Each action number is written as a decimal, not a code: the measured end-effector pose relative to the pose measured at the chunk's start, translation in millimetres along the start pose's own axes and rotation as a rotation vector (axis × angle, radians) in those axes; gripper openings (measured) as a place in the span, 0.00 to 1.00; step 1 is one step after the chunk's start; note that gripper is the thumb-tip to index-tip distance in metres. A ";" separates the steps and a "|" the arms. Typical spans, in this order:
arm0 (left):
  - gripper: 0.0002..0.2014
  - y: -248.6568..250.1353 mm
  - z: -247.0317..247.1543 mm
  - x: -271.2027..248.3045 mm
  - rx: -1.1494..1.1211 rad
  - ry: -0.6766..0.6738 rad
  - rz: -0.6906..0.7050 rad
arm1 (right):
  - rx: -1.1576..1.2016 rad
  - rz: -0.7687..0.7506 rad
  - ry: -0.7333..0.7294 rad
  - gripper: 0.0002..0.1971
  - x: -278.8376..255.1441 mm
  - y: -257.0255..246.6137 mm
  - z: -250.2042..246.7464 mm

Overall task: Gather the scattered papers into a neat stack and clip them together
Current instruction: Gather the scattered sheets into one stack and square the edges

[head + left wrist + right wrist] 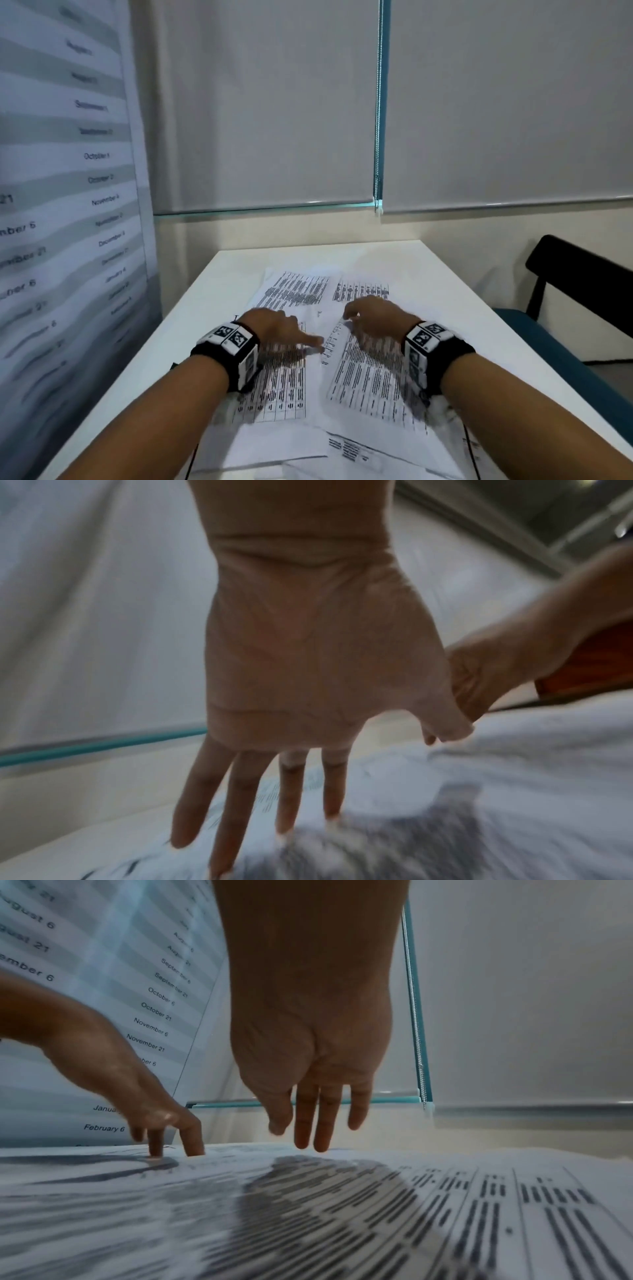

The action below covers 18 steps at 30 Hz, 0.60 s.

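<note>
Pale roller blinds hang behind the white table, and your papers lie spread across the middle of it, printed with tables of dark rows. You can count at least four overlapping sheets from the head view: two farther back side by side, two nearer under your wrists, and more edges poking out at the near end, too blurred to number. None of them sits in any tray or folder; they rest directly on the tabletop.

Your left hand is over the left near sheet, fingers stretched out and spread, with at least two fingertips pressing down onto the paper. It grips nothing.

Your right hand is above the right near sheet, fingers long and loosely straight, pointing down; whether the tips touch the paper you cannot tell. It holds nothing either.

At your left stands one large date chart listing months. At your right, one dark chair with a teal seat is beside the table.
</note>
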State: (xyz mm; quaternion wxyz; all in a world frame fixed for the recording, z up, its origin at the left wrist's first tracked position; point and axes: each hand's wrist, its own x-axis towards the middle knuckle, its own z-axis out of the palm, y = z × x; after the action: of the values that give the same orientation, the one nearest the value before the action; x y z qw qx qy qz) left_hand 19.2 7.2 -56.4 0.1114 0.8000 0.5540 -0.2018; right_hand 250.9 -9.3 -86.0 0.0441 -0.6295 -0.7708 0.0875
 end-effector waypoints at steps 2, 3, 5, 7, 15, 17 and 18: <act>0.60 -2.7 -11.7 16.4 -0.007 -0.025 0.009 | 0.027 -0.001 0.078 0.12 7.9 13.9 -11.8; 0.55 -3.2 -16.5 22.5 0.017 0.008 0.027 | 0.023 0.014 0.085 0.13 11.9 22.8 -16.1; 0.47 -5.4 -16.4 42.8 0.060 0.064 0.076 | -0.032 0.026 0.037 0.14 23.7 44.5 -19.8; 0.52 -2.9 -10.3 57.5 0.074 0.013 0.133 | -0.090 0.035 0.008 0.18 32.6 60.4 -24.4; 0.52 -11.6 -17.3 64.8 -0.244 -0.141 0.265 | 0.037 0.107 -0.168 0.24 72.6 72.5 -15.1; 0.50 -23.0 -20.5 54.8 -0.323 -0.098 0.266 | 0.009 0.105 -0.174 0.22 76.5 68.6 -10.2; 0.49 -25.8 -20.8 49.2 -0.314 -0.067 0.262 | 0.006 0.100 -0.158 0.19 78.9 68.5 -9.9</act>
State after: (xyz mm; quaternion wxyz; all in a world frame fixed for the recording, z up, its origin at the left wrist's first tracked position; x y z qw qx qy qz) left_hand 14.3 66.3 -58.6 0.2784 0.8309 0.4659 -0.1230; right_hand 302.6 81.8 -92.7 -0.0191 -0.6582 -0.7392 0.1412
